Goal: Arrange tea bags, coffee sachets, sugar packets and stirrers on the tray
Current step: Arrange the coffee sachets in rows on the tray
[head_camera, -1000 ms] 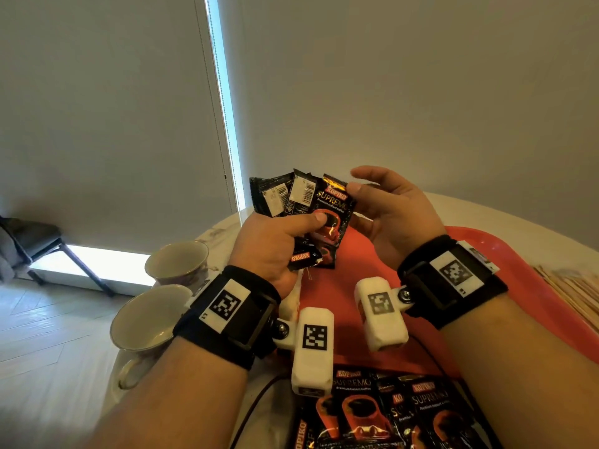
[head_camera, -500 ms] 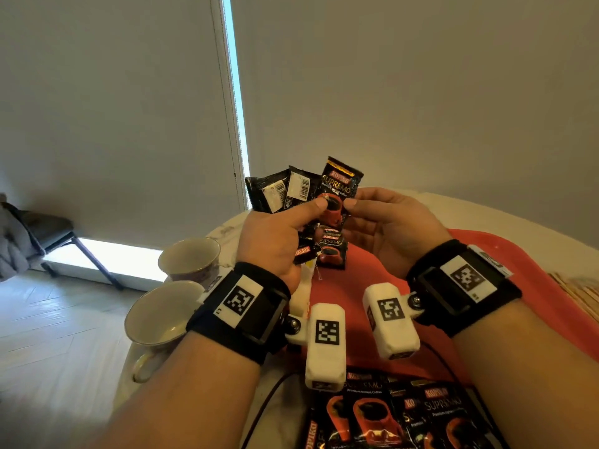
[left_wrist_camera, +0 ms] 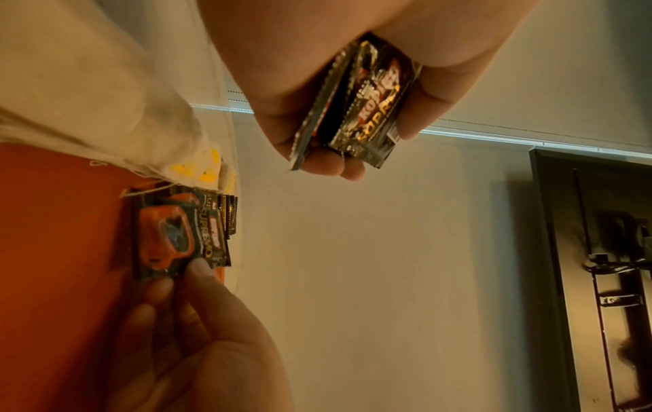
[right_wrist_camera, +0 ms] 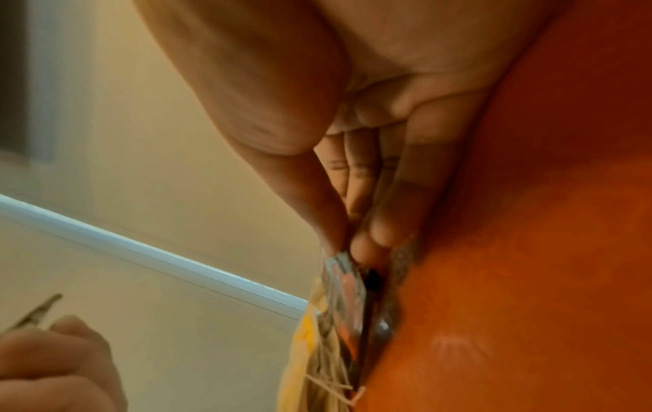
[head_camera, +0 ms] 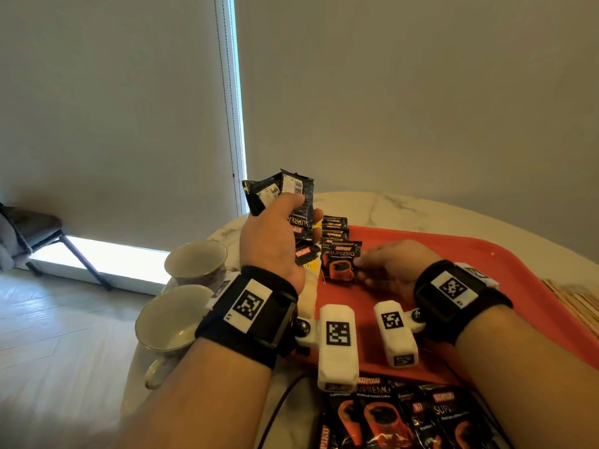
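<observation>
The person's left hand (head_camera: 275, 241) holds a fan of black foil coffee sachets (head_camera: 285, 196) curled in its fingers above the marble table (head_camera: 389, 205), while the right hand (head_camera: 392, 267) pinches one black-and-orange coffee sachet (head_camera: 340, 262) at its corner, laying it on the red plastic tray (head_camera: 486, 270) atop a short row of matching sachets (head_camera: 334, 226).

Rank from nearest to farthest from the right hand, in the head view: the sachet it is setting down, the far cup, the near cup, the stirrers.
From the right hand:
1. Coffee sachet: pinched at its fingertips, on the red tray.
2. Far cup and stirrers: cup left, stirrers right of the tray; too close to call.
3. Near cup: farthest, front left.
</observation>
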`<state>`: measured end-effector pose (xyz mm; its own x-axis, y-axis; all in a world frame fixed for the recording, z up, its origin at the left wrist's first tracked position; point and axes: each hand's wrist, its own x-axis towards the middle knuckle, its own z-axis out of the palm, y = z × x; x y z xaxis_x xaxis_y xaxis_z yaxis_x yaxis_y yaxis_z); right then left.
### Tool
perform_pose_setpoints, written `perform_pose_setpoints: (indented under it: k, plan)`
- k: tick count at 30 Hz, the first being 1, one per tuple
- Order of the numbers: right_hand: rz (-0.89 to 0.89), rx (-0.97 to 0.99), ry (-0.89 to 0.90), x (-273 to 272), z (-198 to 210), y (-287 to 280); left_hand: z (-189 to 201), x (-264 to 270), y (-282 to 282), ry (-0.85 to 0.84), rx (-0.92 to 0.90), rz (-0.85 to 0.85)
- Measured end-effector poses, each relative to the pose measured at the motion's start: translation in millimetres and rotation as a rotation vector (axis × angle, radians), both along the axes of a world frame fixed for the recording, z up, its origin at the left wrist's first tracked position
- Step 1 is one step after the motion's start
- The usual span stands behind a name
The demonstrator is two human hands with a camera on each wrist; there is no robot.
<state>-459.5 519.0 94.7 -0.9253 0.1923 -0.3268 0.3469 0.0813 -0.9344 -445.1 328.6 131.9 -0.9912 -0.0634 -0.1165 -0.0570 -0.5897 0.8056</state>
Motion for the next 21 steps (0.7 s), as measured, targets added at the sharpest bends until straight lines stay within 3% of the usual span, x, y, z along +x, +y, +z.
perform_pose_setpoints:
  k: [10,21]
  plan:
    - [0.034,0.212,-0.099,-9,5,-11,0,0,3,-0.017,-0.010,-0.004]
    - [0.028,0.244,-0.104,-10,3,-11,0,0,3,-0.021,-0.013,-0.040]
